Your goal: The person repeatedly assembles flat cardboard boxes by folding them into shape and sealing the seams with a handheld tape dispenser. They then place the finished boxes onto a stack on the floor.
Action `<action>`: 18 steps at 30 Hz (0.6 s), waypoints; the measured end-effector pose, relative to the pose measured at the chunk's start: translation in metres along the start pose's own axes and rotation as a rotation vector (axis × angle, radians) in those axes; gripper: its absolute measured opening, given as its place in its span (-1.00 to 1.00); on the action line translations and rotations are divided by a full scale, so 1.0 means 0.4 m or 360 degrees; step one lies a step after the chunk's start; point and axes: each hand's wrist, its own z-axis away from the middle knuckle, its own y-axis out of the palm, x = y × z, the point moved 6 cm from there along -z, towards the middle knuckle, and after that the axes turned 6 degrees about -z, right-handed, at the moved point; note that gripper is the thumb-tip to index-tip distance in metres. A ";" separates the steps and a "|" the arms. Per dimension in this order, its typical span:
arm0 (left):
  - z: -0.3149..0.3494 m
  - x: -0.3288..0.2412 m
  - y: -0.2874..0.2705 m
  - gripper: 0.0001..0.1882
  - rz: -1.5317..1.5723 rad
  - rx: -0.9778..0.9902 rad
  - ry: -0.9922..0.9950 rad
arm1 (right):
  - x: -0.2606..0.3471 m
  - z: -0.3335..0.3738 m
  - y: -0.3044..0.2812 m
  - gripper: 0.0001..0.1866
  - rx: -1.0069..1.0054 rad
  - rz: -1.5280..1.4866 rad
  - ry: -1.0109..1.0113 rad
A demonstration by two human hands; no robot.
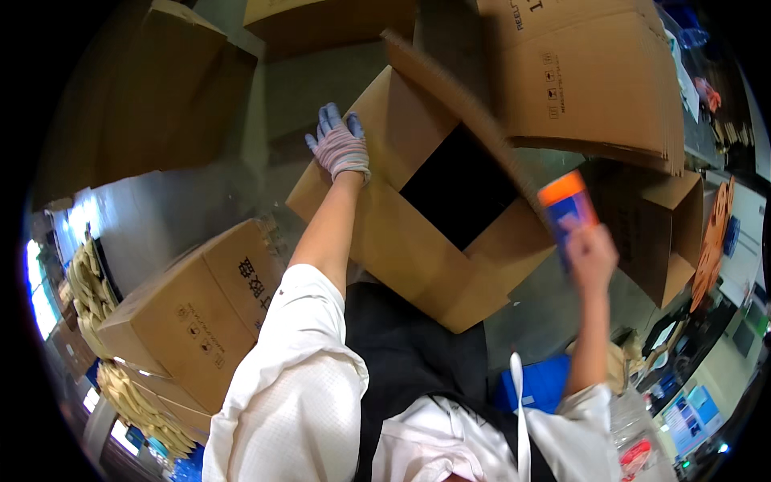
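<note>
In front of me is a large brown cardboard box (377, 217), turned at an angle, with flaps around a dark square opening (459, 186). One long flap (462, 92) stands raised at its far right side. My left hand (341, 149), in a striped glove with grey-blue fingertips, rests spread on the box's far left part and holds nothing. Right of the box, my bare right hand (592, 253) is closed round a blue and orange tool (566, 207), which looks like a tape dispenser but is smeared by motion.
Stacked flattened cartons (582, 72) stand at the far right, above an open cardboard box (654, 217). A closed carton (193, 321) sits at the near left beside bundles of pale material (140, 402). More cardboard (144, 96) fills the far left. A blue container (542, 383) stands by my right arm.
</note>
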 end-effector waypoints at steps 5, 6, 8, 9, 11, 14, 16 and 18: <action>0.010 0.072 0.080 -0.60 0.1888 0.0460 -0.0905 | 0.139 0.265 0.357 -0.61 0.0067 0.0125 0.0165; 0.006 0.056 0.071 -0.61 0.2011 0.0538 -0.0942 | 0.126 0.276 0.383 -0.60 0.0041 0.0151 0.0224; -0.005 0.067 0.044 -0.62 0.1346 0.0537 -0.0490 | 0.142 0.269 0.393 -0.59 0.0008 0.0143 0.0288; -0.006 0.054 0.019 -0.63 0.0556 0.0442 -0.0011 | 0.144 0.263 0.386 -0.59 -0.0007 0.0110 0.0296; 0.006 0.016 -0.011 -0.64 0.0395 0.0442 0.0065 | 0.148 0.234 0.331 -0.49 0.0095 -0.0305 0.0237; 0.005 0.010 -0.005 -0.64 0.0216 0.0544 0.0079 | 0.162 0.193 0.269 -0.31 0.0229 -0.1611 0.0561; 0.008 0.003 -0.007 -0.64 0.0151 0.0592 0.0089 | 0.230 0.121 0.232 -0.35 0.0237 -0.2051 0.0592; 0.002 -0.007 -0.003 -0.61 0.0158 0.0581 0.0098 | 0.257 0.064 0.291 -0.44 0.0147 -0.2064 0.0533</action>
